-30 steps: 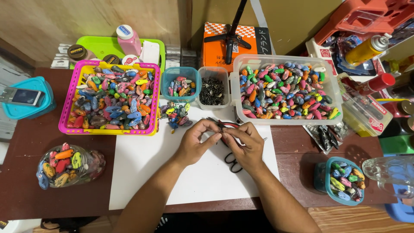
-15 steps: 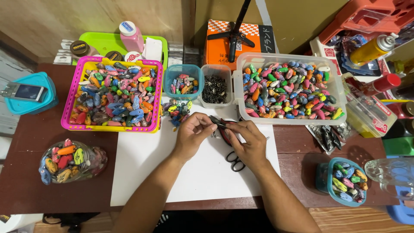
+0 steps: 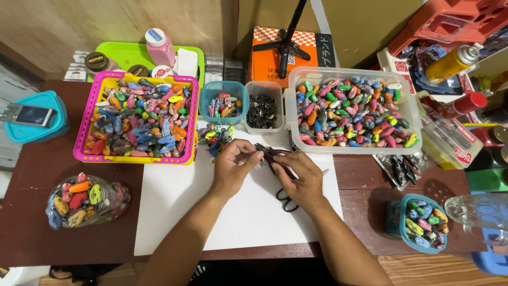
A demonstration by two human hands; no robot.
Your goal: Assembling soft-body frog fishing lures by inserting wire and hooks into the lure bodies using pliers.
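Note:
Both my hands meet over a white sheet point(image 3: 174, 212) on the brown table. My right hand point(image 3: 300, 181) grips a small dark pair of pliers point(image 3: 271, 155) with reddish handles, jaws pointing left. My left hand point(image 3: 236, 165) pinches a small dark piece at the jaws; what it is stays too small to tell. Black scissors point(image 3: 286, 203) lie on the sheet, partly hidden under my right hand. A little heap of colourful oval pieces point(image 3: 214, 135) lies just beyond my left hand.
At the back stand a pink basket point(image 3: 84, 124) and a clear tub point(image 3: 413, 114), both full of colourful oval pieces, with a small blue tub point(image 3: 204, 100) and a small clear tub of dark bits point(image 3: 263, 110) between them. A filled bag point(image 3: 84, 198) lies left, a teal cup point(image 3: 394, 222) right.
My hands have stayed together at the same place on the sheet. The left fingers have closed in on the pliers' jaws. The view has shifted slightly.

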